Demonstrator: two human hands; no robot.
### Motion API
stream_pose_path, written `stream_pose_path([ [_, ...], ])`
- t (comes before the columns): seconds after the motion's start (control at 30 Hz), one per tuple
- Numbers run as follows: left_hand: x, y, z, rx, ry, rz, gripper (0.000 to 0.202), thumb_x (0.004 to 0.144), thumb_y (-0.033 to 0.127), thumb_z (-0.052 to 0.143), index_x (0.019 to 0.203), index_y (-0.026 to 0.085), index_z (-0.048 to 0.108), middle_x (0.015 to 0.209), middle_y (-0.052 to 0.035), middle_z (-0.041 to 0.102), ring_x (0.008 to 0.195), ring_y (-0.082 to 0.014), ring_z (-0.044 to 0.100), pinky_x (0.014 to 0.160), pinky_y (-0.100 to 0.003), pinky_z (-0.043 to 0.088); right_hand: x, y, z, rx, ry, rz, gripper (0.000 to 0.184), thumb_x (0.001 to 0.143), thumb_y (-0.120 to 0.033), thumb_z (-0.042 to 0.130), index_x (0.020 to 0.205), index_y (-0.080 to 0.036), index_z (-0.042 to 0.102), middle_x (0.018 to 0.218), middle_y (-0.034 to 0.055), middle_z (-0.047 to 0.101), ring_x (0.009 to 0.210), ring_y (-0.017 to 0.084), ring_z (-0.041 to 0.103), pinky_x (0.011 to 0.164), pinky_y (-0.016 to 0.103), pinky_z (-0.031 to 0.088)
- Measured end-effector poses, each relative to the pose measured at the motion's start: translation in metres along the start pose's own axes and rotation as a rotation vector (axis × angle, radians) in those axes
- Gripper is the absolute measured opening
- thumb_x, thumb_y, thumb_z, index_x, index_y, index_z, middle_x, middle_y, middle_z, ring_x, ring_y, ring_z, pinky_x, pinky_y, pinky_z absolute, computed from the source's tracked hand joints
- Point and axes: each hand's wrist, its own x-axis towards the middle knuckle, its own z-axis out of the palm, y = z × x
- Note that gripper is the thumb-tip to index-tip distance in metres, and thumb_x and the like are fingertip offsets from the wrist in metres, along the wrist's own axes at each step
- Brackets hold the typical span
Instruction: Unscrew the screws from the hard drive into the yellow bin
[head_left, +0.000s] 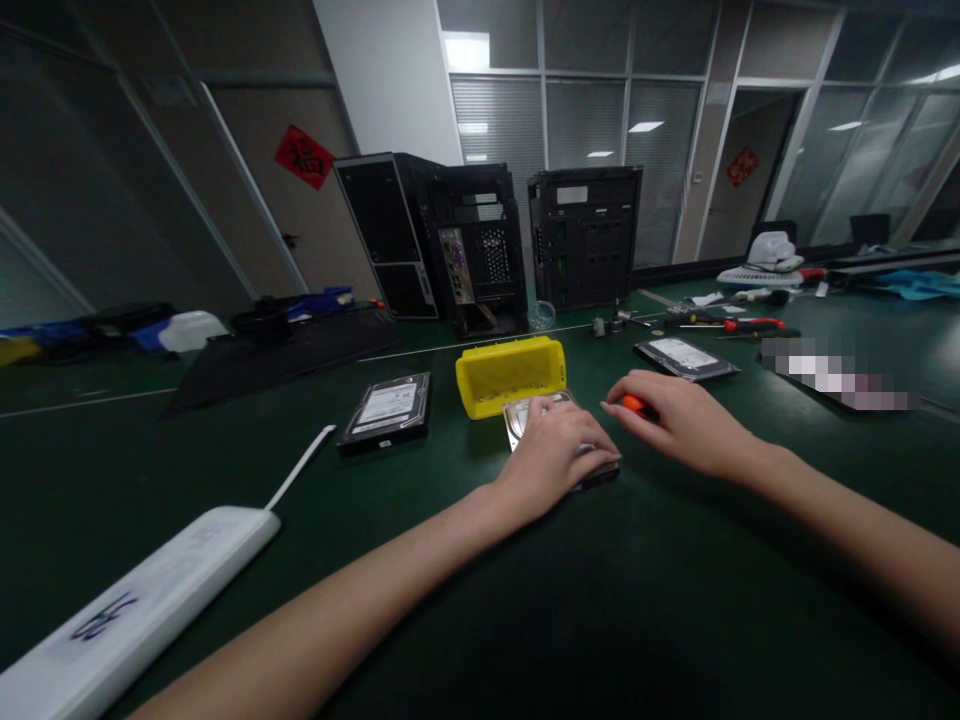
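My left hand (556,448) lies palm down on a silver hard drive (525,412) on the green table, its fingers spread flat over the drive's top. My right hand (679,418) rests just to the right of the drive, its fingers closed round an orange-handled tool (634,404), probably a screwdriver; only the handle's end shows. A yellow plastic box (510,373) stands right behind the drive.
A second hard drive (388,410) lies to the left, a third (685,357) at the right rear. A white power strip (142,600) lies near left. Three open computer cases (480,240) stand at the back. Red-handled tools (752,325) and small parts lie at the far right.
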Motion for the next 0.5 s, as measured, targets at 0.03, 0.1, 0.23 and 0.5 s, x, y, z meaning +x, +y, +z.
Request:
stream_pose_path([
  [0.03,-0.001,0.002,0.001,0.007,0.013,-0.017,0.017,0.087,0.032,0.053,0.089,0.025,0.068,0.096,0.0003,0.068,0.096,-0.02,0.053,0.083,-0.037,0.024,0.0,0.0,0.0,0.001,0.0,-0.002,0.025,0.088,-0.037,0.041,0.098,-0.02,0.057,0.092,0.0044,0.059,0.078,0.016,0.056,0.071,0.031,0.043],
  [0.1,-0.002,0.006,0.002,0.011,0.04,-0.046,0.015,0.086,0.031,0.054,0.087,0.025,0.068,0.096,0.0014,0.068,0.096,-0.0204,0.053,0.083,-0.038,0.023,0.0,0.001,0.0,0.002,-0.001,-0.007,0.025,0.088,-0.037,0.041,0.097,-0.02,0.057,0.092,0.0047,0.059,0.078,0.016,0.056,0.071,0.031,0.043],
  [0.23,-0.004,0.014,0.005,0.006,0.047,-0.085,0.014,0.086,0.029,0.055,0.085,0.025,0.068,0.094,0.0017,0.069,0.095,-0.0208,0.054,0.085,-0.041,0.023,-0.001,0.001,0.0,0.007,-0.003,-0.017,0.025,0.088,-0.036,0.041,0.096,-0.019,0.057,0.091,0.0054,0.059,0.077,0.016,0.056,0.07,0.031,0.043],
  [0.5,-0.005,0.017,0.009,0.018,0.069,-0.131,0.014,0.086,0.028,0.055,0.087,0.025,0.068,0.094,0.0004,0.069,0.095,-0.0218,0.054,0.084,-0.042,0.024,-0.001,-0.001,0.001,0.01,0.001,-0.013,0.024,0.088,-0.036,0.041,0.097,-0.019,0.057,0.092,0.0051,0.059,0.078,0.016,0.056,0.071,0.031,0.043],
])
